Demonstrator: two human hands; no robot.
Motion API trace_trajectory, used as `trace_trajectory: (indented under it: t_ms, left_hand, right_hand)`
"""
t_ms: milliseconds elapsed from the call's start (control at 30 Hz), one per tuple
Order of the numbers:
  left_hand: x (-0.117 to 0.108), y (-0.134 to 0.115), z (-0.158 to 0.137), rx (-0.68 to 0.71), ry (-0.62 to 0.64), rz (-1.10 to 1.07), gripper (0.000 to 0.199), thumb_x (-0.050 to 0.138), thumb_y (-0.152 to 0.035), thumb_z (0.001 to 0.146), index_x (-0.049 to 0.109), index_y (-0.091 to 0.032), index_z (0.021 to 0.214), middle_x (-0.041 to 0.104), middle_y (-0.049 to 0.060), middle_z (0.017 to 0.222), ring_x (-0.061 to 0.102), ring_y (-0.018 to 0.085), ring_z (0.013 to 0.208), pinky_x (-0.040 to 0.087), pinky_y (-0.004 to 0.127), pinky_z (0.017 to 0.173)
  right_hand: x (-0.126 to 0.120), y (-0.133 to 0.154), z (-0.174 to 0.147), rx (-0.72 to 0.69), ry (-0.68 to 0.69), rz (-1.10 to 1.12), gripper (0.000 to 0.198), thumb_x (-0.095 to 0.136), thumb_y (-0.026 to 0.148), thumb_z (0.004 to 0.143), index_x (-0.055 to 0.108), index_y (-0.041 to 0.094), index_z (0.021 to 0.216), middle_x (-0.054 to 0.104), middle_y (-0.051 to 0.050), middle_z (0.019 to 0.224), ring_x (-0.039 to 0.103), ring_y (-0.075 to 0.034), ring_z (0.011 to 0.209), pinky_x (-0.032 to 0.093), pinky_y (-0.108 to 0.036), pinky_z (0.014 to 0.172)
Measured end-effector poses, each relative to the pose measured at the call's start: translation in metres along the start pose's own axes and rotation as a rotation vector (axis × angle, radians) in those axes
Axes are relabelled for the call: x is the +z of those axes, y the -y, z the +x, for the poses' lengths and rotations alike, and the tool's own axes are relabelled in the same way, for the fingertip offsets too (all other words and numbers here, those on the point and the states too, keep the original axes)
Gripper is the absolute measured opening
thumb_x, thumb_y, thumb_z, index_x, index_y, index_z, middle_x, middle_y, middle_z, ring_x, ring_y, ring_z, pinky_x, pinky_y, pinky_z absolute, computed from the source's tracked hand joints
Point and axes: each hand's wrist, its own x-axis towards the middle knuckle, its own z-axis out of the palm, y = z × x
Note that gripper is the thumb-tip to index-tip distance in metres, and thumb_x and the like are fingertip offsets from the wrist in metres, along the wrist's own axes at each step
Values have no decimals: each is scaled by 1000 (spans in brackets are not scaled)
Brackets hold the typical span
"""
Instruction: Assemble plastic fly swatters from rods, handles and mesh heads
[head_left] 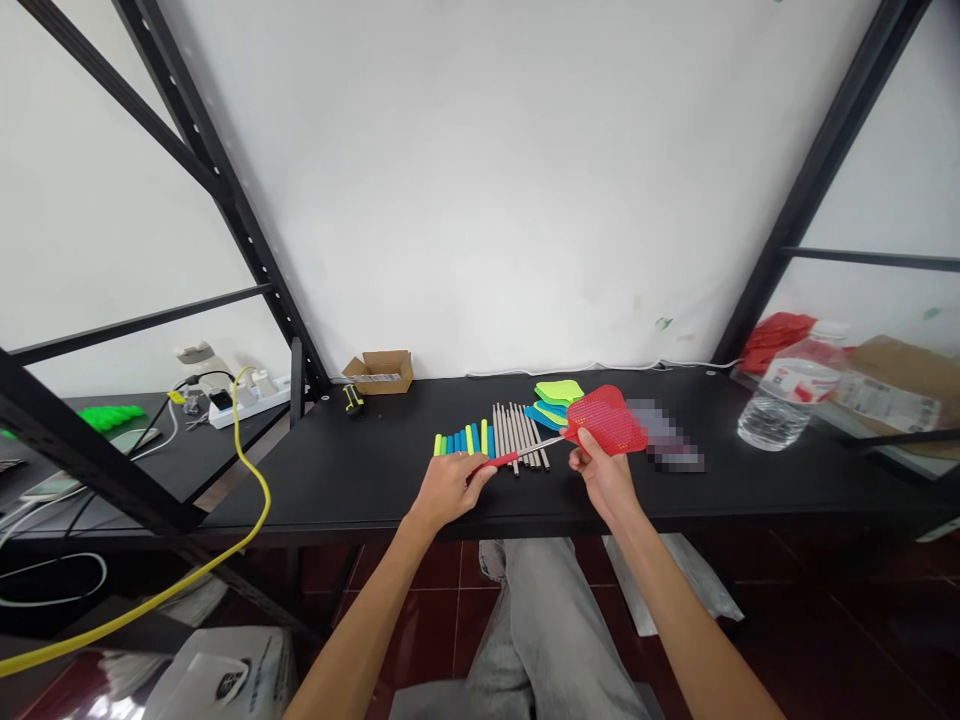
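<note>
A white wall (480,200) rose behind the black bench (330,480). I saw the red fly swatter (607,420) held over the bench: the left hand (448,488) was closed around its red handle (505,460), the right hand (606,484) pinching the mesh head's base. I judged that a crooked push could bend the thin metal shaft (541,446), and a careless left wrist could roll the yellow and blue tubes (450,444). Its long axis ran left to right, head rightward and slightly away. The joint was too small for me to tell if it was seated.
</note>
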Motion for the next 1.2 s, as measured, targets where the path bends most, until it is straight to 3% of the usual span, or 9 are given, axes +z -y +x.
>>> trace_trajectory:
  t_ms: [1200]
  left_hand:
    - [3, 2, -1, 10, -1, 51, 39, 41, -46, 99, 70, -19, 95, 64, 4, 67, 58, 16, 62, 34, 25, 57]
  right_hand:
    - [4, 1, -2, -31, 7, -94, 30, 80, 40, 72, 70, 19, 91, 74, -8, 90, 59, -13, 60, 41, -26, 49]
